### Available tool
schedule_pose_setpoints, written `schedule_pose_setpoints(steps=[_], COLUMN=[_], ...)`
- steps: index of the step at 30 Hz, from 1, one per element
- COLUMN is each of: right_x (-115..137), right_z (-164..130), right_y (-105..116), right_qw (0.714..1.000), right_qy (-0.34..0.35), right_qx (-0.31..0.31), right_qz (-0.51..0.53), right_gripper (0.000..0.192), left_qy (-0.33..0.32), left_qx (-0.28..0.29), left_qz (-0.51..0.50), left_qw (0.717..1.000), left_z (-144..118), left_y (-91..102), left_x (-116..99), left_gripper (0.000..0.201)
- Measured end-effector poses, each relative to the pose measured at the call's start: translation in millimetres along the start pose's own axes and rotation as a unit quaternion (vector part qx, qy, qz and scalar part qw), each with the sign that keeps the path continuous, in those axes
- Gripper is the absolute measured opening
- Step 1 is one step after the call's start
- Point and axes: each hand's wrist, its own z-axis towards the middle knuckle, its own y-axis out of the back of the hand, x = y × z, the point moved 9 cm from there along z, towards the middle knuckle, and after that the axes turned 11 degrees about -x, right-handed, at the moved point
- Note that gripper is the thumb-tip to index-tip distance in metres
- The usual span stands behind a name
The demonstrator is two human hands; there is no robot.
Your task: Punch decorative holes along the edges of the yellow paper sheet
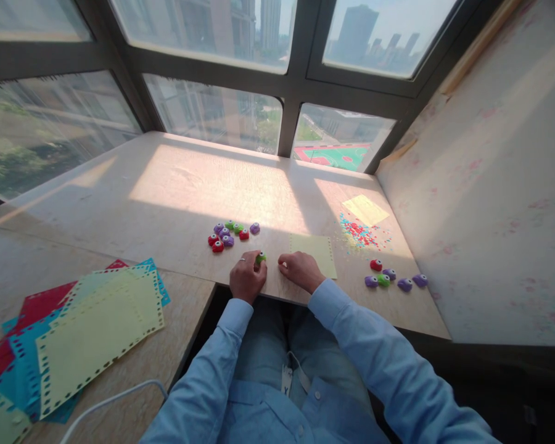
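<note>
My left hand (246, 277) rests on the wooden table (176, 185) near its front edge, fingers closed around a small green punch (261, 258). My right hand (300, 270) lies just to its right, fingers curled, pinching the near left corner of a pale yellow paper sheet (315, 251). A cluster of several small red, purple and green punches (229, 234) sits just beyond my left hand. Another row of punches (393, 279) lies to the right of my right hand.
A pile of red, blue and yellow paper confetti (361, 234) lies at the right, beside a brighter yellow sheet (365, 209). Punched sheets in yellow, teal and red (74, 333) are stacked at the near left. Windows run behind the table; a wall (490, 185) closes the right side.
</note>
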Motion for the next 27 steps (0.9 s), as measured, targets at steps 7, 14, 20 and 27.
schedule_pose_setpoints(steps=[7, 14, 20, 27], right_x=[7.7, -2.6, -10.8, -2.6], right_z=[3.7, 1.7, -2.1, -1.3], right_y=[2.5, -1.2, -2.8, -5.9], right_qw=[0.999, 0.999, 0.995, 0.998], right_qy=[0.037, 0.024, 0.026, 0.065], right_qx=[0.029, 0.003, -0.023, 0.015], right_qz=[-0.021, 0.041, 0.091, 0.016], right_gripper=[0.028, 0.024, 0.025, 0.027], left_qy=[0.002, 0.005, 0.008, 0.014], left_qx=[-0.001, 0.004, 0.006, 0.014], left_qz=[0.004, 0.005, 0.012, 0.005], left_qw=[1.000, 1.000, 1.000, 1.000], left_z=[-0.4, -0.4, -1.5, -2.2], left_y=[0.1, -0.5, -1.3, -2.3], left_x=[-0.2, -0.2, 0.7, 1.1], left_gripper=[0.021, 0.022, 0.023, 0.023])
